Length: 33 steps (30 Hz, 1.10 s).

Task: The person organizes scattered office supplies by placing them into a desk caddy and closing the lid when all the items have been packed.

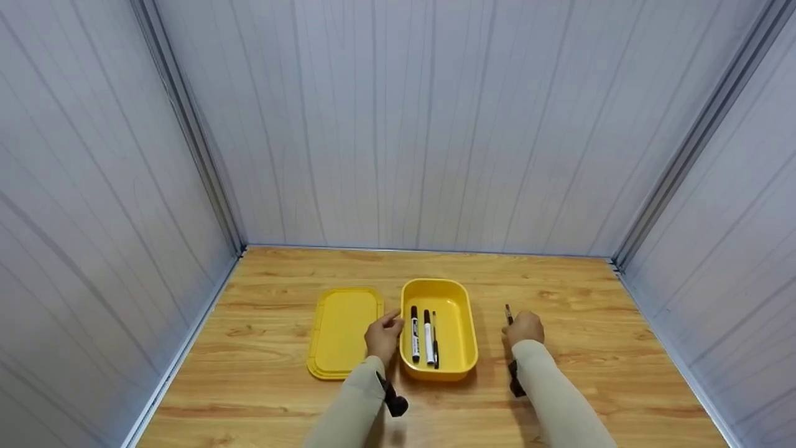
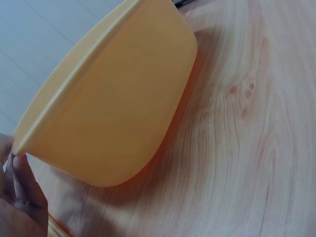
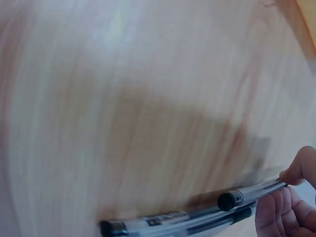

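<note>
A yellow plastic box point(image 1: 457, 323) stands on the wooden table, with two black-capped white markers point(image 1: 415, 336) and a slim pen point(image 1: 436, 348) lying lengthwise in its left half. At the box's left side is my left hand point(image 1: 382, 336). Its thumb and fingers pinch the rim, as the left wrist view shows at a corner of the box wall point(image 2: 118, 94). Right of the box, my right hand point(image 1: 525, 328) pinches a clear pen point(image 3: 254, 191) with a black end. Just under that pen, more pens point(image 3: 168, 219) lie close together on the table.
Left of the box lies its flat yellow lid point(image 1: 345, 330), partly behind my left hand. Pale panel walls point(image 1: 398, 124) enclose the wooden table point(image 1: 261, 348) at the back and both sides. A black strap device point(image 1: 395, 398) sits on each wrist.
</note>
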{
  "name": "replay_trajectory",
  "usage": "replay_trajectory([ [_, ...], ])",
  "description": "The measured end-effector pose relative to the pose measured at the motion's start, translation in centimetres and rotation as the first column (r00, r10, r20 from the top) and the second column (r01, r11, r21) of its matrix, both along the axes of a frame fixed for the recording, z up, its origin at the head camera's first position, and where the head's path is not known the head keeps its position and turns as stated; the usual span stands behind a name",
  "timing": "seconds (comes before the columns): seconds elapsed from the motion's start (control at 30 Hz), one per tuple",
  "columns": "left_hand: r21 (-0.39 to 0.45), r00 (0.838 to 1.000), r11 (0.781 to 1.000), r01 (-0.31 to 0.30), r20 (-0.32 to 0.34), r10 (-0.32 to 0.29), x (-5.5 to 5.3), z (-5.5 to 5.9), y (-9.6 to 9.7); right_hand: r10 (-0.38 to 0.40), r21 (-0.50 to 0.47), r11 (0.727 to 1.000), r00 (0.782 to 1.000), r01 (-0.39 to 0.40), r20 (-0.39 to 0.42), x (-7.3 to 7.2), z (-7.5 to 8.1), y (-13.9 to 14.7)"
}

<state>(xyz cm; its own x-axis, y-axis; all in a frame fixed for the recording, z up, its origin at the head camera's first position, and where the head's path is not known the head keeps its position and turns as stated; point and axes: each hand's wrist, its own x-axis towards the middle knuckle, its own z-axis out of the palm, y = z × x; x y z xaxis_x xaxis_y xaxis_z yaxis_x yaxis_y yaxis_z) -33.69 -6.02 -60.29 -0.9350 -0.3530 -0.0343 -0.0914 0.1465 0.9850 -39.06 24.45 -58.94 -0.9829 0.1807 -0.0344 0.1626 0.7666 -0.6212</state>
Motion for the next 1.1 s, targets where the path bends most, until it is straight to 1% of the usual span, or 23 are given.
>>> replay_trajectory([
  [0.17, -0.012, 1.0, 1.0, -0.014, 0.008, 0.014, 0.2, -0.2, 0.0, 0.012, -0.029, 1.0, 1.0, -0.011, 0.014, -0.1, 0.6, -0.2],
  [0.27, -0.013, 1.0, 1.0, -0.018, 0.016, 0.019, 0.2, -0.3, 0.0, 0.011, -0.04, 0.999, 1.0, -0.011, 0.008, -0.1, 1.1, -0.3],
  [0.33, -0.013, 1.0, 1.0, -0.018, 0.016, 0.018, 0.3, -0.3, 0.0, 0.01, -0.039, 0.999, 1.0, -0.01, -0.004, -0.3, 1.5, -0.3],
  [0.43, 0.009, 1.0, 1.0, -0.013, 0.011, 0.013, 0.3, -0.1, 0.0, -0.005, -0.038, 0.999, 1.0, 0.004, -0.02, -0.6, 2.4, -0.4],
  [0.53, 0.001, 1.0, 1.0, -0.009, 0.002, 0.009, 0.3, 0.0, 0.0, -0.014, -0.03, 0.999, 1.0, 0.014, -0.023, -0.9, 3.2, -0.4],
  [0.63, -0.021, 1.0, 1.0, -0.01, 0.001, 0.01, 0.2, 0.1, -0.1, -0.008, -0.048, 0.999, 1.0, 0.007, -0.019, -1.0, 3.9, -0.6],
  [0.73, -0.025, 1.0, 1.0, -0.01, 0.003, 0.01, 0.2, 0.2, -0.1, -0.003, -0.093, 0.996, 1.0, 0.002, -0.008, -0.9, 4.5, -0.8],
  [0.87, -0.014, 1.0, 1.0, -0.009, 0.007, 0.009, 0.2, 0.3, -0.1, -0.008, -0.116, 0.993, 1.0, 0.007, -0.005, -0.9, 4.9, -1.2],
  [1.0, -0.016, 1.0, 1.0, -0.003, 0.006, 0.004, 0.2, 0.4, 0.0, -0.006, -0.114, 0.993, 1.0, 0.006, 0.006, -0.8, 4.9, -1.6],
  [1.1, -0.011, 1.0, 1.0, -0.002, 0.01, 0.002, 0.2, 0.4, 0.0, -0.002, -0.139, 0.99, 1.0, 0.005, 0.019, -0.7, 4.7, -1.9],
])
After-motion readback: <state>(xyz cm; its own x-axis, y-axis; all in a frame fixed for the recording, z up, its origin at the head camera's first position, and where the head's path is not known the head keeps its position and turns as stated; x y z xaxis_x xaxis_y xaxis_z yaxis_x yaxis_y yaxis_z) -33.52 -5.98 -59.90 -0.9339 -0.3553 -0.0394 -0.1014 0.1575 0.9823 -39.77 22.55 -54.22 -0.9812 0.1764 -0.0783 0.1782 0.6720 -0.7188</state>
